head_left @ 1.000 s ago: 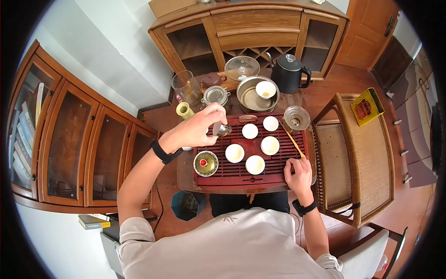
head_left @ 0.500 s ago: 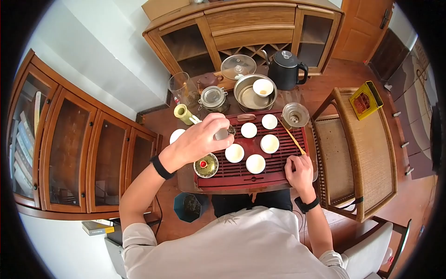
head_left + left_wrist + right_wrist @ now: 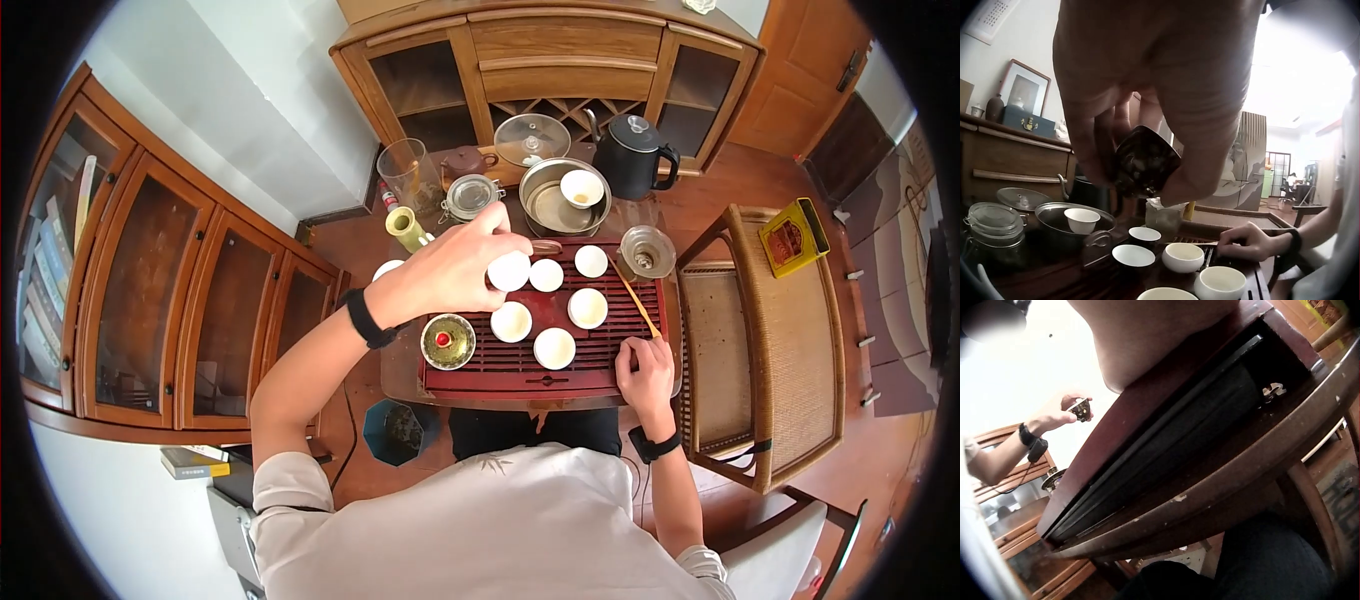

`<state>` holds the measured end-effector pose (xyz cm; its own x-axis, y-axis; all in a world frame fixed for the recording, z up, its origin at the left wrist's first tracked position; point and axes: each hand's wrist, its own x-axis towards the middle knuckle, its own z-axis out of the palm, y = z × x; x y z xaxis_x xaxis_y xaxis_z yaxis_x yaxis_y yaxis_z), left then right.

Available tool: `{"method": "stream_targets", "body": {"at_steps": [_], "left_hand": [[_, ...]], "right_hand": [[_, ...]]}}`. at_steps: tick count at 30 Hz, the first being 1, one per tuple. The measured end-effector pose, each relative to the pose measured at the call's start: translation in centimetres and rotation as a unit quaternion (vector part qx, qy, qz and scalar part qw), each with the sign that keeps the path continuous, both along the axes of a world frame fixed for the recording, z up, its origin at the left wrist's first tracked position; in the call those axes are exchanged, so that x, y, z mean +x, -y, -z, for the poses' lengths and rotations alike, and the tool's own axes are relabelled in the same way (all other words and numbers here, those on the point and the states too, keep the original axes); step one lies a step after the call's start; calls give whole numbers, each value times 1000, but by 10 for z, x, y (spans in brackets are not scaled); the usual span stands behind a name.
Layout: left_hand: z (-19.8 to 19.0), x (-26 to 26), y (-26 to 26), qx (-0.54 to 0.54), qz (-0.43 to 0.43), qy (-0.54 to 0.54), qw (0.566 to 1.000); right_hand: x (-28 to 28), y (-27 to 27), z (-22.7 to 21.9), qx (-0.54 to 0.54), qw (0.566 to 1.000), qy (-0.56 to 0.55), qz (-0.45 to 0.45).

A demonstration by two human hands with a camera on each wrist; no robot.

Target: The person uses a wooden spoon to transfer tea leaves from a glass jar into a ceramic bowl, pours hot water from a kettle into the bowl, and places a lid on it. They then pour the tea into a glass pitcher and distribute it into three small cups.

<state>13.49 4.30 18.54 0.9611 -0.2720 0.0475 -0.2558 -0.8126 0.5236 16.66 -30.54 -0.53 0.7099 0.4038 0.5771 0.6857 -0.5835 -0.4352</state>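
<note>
My left hand (image 3: 455,265) pinches a small teacup (image 3: 508,271) by its rim, above the left part of the red slatted tea tray (image 3: 470,382). The cup's white inside faces up in the head view; its dark patterned outside shows in the left wrist view. Below this hand, a lidded tea bowl (image 3: 447,342) with a red knob stands at the tray's front left. Several white cups, among them one at the front (image 3: 554,349), stand on the tray. My right hand (image 3: 646,371) rests at the tray's front right edge, fingers loosely curled, holding nothing.
Behind the tray are a clip-top glass jar (image 3: 471,197), a metal pot (image 3: 540,215) with a white bowl (image 3: 581,188) in it, and a black kettle (image 3: 628,165). A glass vessel (image 3: 647,252) and a thin wooden stick (image 3: 637,300) lie right. A rattan stand (image 3: 790,370) is beside the table.
The left hand has turned the teacup so its white inside now faces the head camera, and moved slightly right and away from the body. The right hand stays at the tray's edge.
</note>
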Motion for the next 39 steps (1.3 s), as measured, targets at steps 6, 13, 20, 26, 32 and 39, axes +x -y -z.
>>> {"method": "stream_targets", "body": {"at_steps": [6,13,20,26,32,39], "left_hand": [[8,14,5,4,-16,22,1000],[18,22,4,0,-51,44,998],[28,26,-9,-25,-73,35,996],[38,30,-29,-179,-95,-102,974],[40,28,-42,-243,-128,-214,937],[64,22,-39,31,-24,19,999]], "right_hand": [[0,1,2,-2,1000,-3,0],[0,0,0,7,1000,0,-1],[0,0,-1,12,1000,3,-6],[0,0,-1,5,1000,-4,-1],[-1,2,1,-1,1000,-14,3],[0,1,1,-2,1000,-1,0]]}}
